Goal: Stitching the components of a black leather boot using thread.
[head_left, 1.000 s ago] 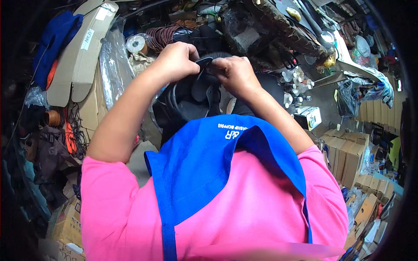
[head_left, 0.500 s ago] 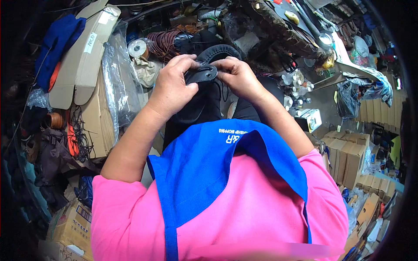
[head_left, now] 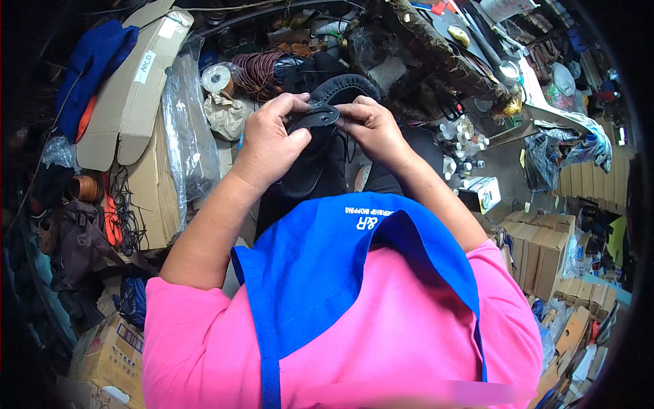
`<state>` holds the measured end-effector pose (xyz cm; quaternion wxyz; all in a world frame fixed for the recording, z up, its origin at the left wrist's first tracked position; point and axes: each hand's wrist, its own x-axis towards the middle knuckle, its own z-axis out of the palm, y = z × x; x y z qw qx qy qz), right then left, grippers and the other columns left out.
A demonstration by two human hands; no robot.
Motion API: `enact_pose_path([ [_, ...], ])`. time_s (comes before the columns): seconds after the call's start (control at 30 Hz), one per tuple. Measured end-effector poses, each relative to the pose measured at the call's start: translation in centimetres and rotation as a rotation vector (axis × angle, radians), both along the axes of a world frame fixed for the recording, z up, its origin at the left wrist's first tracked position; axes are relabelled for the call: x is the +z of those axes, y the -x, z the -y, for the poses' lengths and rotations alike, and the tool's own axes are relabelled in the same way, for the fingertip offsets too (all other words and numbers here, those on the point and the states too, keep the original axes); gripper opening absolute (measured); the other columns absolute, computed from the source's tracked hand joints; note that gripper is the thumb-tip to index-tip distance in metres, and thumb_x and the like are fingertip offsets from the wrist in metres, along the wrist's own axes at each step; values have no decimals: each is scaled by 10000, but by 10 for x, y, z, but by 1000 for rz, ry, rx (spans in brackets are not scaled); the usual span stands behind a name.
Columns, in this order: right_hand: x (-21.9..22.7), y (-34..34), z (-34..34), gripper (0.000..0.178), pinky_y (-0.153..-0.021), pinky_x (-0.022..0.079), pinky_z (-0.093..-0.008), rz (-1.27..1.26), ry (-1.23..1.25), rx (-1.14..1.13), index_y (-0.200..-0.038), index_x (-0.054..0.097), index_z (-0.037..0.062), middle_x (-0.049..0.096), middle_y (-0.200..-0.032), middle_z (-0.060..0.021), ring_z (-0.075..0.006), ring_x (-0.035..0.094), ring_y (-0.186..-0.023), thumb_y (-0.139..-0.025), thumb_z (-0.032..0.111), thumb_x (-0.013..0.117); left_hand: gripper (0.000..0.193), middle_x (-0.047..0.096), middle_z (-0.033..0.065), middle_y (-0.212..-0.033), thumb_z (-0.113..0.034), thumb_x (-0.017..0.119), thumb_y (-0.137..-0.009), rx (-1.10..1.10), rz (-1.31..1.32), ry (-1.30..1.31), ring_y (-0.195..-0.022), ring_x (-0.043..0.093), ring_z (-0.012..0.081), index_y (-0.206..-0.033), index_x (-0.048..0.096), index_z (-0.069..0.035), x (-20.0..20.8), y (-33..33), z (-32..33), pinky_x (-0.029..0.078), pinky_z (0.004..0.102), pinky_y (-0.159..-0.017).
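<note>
Above my lap I hold a black leather shoe upper [head_left: 344, 84] with a curved, stitched rim at its far side. A rounded tab [head_left: 317, 118] with an eyelet sticks out toward me. My left hand [head_left: 272, 140] is closed on the tab's left side, thumb and fingers pinching it. At the tab's right end, my right hand [head_left: 373, 129] pinches with thumb and forefinger. A thin dark cord hangs below the right fingers. The lower part of the black piece merges with my dark trousers, so its full shape is hidden.
Cardboard [head_left: 129, 102] and clear plastic sheeting [head_left: 187, 129] stand at my left. A thread spool [head_left: 216, 78] and brown coiled cord [head_left: 261, 75] lie ahead. Small bottles [head_left: 466, 136] cluster at right, with stacked cartons [head_left: 538, 249] nearer me.
Both hands stay pinched on the black leather shoe upper. The tab has tilted slightly, and its eyelet has shifted a little to the left. The view has moved slightly.
</note>
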<state>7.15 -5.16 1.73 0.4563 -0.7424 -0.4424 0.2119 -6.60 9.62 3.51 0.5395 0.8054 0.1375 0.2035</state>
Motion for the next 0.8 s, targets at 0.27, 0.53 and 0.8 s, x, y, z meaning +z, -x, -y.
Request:
enact_pose_path([
  [0.27, -5, 16, -6, 160, -629, 461, -259, 1, -113, -158, -902, 711, 83, 593, -740, -46, -136, 569, -679, -743, 71, 701, 204, 643, 86, -947, -1, 592, -744, 40, 31, 253, -872, 595, 131, -947, 595, 11, -17, 4, -7, 467, 253, -794],
  [0.53, -17, 19, -17, 124, -625, 475, -281, 44, -164, -236, -844, 703, 66, 613, -746, -76, -179, 600, -679, -723, 90, 715, 161, 607, 40, -890, 3, 606, -761, 19, -88, 522, -812, 548, 80, -917, 580, -22, -19, 3, -1, 461, 229, -740],
  [0.8, 6, 16, -5, 149, -647, 497, -309, 203, -70, -148, -848, 682, 64, 626, -786, -96, -230, 624, -714, -719, 125, 724, 234, 609, 74, -931, 6, 622, -702, 38, 34, 200, -843, 609, 129, -936, 621, 19, -9, 5, -4, 498, 262, -736],
])
